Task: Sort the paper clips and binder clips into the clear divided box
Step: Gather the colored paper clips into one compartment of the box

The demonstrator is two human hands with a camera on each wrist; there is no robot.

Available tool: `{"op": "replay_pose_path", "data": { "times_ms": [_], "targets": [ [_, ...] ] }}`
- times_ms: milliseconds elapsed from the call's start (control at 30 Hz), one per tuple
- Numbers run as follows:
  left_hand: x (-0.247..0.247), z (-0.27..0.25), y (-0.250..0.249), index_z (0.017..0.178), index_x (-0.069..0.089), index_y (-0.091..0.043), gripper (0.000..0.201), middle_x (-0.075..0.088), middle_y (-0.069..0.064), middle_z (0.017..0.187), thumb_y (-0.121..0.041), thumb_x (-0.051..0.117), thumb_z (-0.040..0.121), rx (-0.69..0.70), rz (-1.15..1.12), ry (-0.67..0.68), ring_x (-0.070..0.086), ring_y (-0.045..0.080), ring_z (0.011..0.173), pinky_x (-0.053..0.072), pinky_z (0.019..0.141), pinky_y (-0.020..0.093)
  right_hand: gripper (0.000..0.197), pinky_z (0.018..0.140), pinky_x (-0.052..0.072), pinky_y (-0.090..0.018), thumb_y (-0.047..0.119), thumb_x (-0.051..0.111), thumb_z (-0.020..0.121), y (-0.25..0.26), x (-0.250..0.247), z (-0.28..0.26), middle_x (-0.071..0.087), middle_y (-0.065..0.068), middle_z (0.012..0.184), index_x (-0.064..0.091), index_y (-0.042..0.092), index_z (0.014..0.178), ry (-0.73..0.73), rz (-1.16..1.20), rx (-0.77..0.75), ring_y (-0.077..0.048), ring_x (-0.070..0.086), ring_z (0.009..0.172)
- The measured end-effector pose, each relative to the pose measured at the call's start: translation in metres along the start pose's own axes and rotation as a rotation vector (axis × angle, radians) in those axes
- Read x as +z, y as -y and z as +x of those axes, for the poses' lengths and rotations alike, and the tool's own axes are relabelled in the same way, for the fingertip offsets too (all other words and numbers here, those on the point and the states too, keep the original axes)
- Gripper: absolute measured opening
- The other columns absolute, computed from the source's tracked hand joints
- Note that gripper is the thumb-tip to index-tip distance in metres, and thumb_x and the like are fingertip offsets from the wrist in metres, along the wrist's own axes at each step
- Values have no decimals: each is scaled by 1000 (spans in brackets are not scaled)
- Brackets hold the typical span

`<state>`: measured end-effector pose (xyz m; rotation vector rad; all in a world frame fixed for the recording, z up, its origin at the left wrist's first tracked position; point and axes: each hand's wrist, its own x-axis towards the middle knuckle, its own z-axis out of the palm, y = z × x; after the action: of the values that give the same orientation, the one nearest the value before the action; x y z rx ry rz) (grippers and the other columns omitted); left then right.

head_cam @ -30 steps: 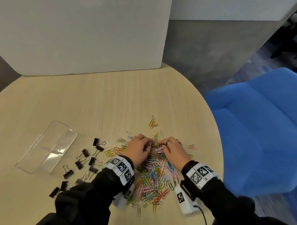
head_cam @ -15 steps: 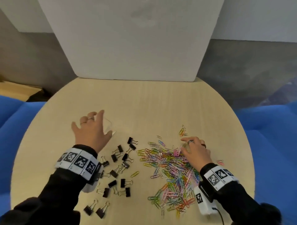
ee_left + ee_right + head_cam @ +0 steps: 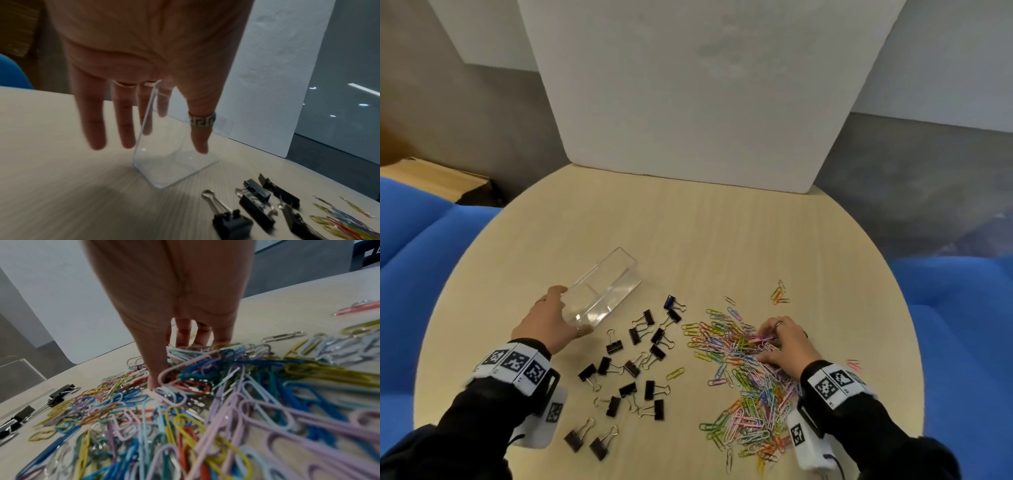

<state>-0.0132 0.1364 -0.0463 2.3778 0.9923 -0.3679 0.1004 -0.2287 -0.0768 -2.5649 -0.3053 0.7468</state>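
Gripping the clear box (image 3: pixel 606 291) end, left hand (image 3: pixel 547 325) neighbours binder clips (image 3: pixel 657 353).

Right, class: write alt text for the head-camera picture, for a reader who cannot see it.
A left hand holds one end of an empty clear divided box on a round table; the right hand grasps at heaped paper clips, binder clips scattered between.

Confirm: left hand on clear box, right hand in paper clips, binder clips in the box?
No: the head view shows the clear box empty, binder clips on the table beside it. Left hand on it, right hand in the paper clips: correct.
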Motion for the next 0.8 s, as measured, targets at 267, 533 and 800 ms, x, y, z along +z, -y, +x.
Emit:
{"op": "replay_pose_path", "data": {
  "times_ms": [267,533,800],
  "targets": [
    [2,-4,2,109,53,-17,49,63,6,108,-33,78,70,104,-160,-153,54,20,93,43,77,33,24,88,36,-18,12,59,87,-4,-1,1,60,-5,115,57,11,112,-108,65,17,-16,55,105],
    [-25,-34,-46,109,53,-19,49,62,2,103,-36,77,70,200,-92,-295,57,20,91,49,75,35,22,92,39,-26,3,49,92,4,-25,-2,57,-5,109,55,11,111,-257,546,15,-16,52,102],
    [-46,-62,-107,98,51,-30,45,58,-9,91,-41,79,65,404,24,81,55,7,81,48,70,27,18,79,39,-22,0,44,93,42,-67,-12,56,1,88,56,14,95,-256,1054,-118,-11,50,85]
  ]
}}
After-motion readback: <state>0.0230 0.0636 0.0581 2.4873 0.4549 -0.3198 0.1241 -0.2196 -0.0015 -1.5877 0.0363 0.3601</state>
